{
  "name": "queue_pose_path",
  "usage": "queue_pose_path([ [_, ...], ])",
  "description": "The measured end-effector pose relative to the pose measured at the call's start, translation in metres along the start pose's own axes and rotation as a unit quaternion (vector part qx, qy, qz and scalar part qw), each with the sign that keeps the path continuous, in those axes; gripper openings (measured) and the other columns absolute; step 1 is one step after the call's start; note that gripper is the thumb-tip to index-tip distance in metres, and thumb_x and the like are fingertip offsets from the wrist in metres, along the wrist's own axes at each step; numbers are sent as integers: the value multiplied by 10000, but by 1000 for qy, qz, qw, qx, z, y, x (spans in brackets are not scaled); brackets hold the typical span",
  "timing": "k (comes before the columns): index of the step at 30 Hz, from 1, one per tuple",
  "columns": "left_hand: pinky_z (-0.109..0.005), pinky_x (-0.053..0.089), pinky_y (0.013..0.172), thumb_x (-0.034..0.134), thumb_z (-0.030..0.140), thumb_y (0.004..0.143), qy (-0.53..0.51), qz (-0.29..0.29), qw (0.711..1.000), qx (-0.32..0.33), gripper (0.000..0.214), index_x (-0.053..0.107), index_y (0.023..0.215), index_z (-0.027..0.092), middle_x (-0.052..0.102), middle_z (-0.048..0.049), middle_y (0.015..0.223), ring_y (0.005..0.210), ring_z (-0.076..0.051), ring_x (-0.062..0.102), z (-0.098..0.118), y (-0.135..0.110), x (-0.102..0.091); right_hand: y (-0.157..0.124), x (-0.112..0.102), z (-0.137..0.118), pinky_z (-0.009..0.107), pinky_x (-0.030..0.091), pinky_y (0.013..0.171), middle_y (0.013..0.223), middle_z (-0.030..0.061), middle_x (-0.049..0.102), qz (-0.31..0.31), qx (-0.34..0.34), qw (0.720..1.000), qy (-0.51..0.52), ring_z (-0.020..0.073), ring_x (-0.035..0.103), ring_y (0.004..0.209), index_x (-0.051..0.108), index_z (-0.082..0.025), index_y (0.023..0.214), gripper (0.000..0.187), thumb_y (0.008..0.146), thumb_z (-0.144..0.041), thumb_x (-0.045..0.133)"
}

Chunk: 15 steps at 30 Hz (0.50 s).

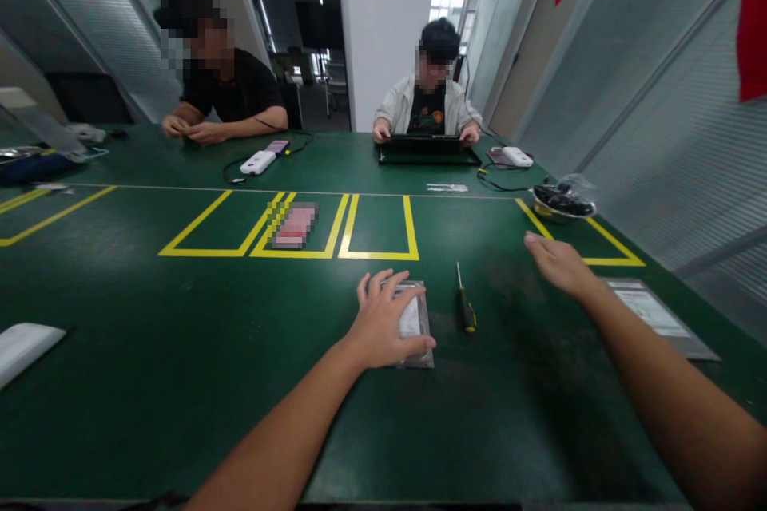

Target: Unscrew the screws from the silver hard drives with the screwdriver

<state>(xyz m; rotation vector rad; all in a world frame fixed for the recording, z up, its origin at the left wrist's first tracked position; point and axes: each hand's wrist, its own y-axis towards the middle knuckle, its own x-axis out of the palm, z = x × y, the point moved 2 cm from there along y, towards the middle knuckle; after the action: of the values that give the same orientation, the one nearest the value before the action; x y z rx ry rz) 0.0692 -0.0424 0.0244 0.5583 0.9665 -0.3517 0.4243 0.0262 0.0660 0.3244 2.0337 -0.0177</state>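
Observation:
My left hand (383, 323) rests over a flat, rectangular silver item with a white label (411, 319), which looks to be in a clear bag. Its fingers are spread across the item, and the thumb lies near the lower right corner. Part of the item is hidden under the palm. To its right lies a screwdriver (465, 310) with a black and yellow handle, its tip pointing away from me. My right hand (557, 262) hovers above the table, below the bowl, with its fingers stretched out close together and nothing visible in them.
A metal bowl (563, 215) of dark parts and clear plastic stands at the right. Nearby lies a flat labelled packet (659, 318). Yellow tape frames mark the green table (240, 415); a pixelated pink item (293, 225) lies in one. Two people sit opposite, one holding a dark panel (428, 148).

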Motion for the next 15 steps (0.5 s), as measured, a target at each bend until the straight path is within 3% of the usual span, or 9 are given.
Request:
queue_pose_path([
  [1,-644,141,1082,609,725,712,-4,12,1000,-2,774,504,1351,300,421,-113,1464,1352,-389,280,0,0,0,-7,5,-17,490,357,1073,1369,138,558,-25,-22,999,26,297,456,1324,626,-203,1241,528,937,-522,335],
  [4,-550,268,1048,602,591,808,-22,74,997,-5,578,545,1278,259,532,-101,1349,1279,-336,381,-1,0,-4,-40,23,-70,470,424,1024,1426,63,518,-152,-15,957,248,281,465,1315,603,-266,1274,552,919,-605,350],
  [7,-449,361,974,582,434,877,-37,169,985,-21,315,611,1106,220,648,-74,1128,1127,-271,502,-3,0,-10,-77,39,-115,494,402,1022,1419,76,523,-257,-5,893,370,276,478,1292,619,-260,1252,528,921,-595,380],
  [10,-386,423,893,585,365,890,-48,252,967,-12,201,621,992,196,676,-61,983,988,-235,562,-5,-1,-15,-105,52,-146,512,375,1029,1407,101,533,-329,8,832,446,280,497,1267,650,-241,1211,522,915,-597,408],
  [12,-361,449,866,599,334,885,-54,281,958,3,182,616,989,186,678,-59,963,946,-219,580,-6,-1,-15,-115,59,-159,515,386,1005,1370,103,567,-355,1,796,490,282,519,1239,660,-238,1192,523,914,-601,407],
  [15,-340,480,843,592,290,889,-66,299,952,-4,166,615,1010,179,677,-60,959,923,-202,602,-10,-2,-13,-121,66,-173,486,415,957,1294,99,625,-358,-20,772,525,275,555,1184,667,-233,1177,559,906,-637,392],
])
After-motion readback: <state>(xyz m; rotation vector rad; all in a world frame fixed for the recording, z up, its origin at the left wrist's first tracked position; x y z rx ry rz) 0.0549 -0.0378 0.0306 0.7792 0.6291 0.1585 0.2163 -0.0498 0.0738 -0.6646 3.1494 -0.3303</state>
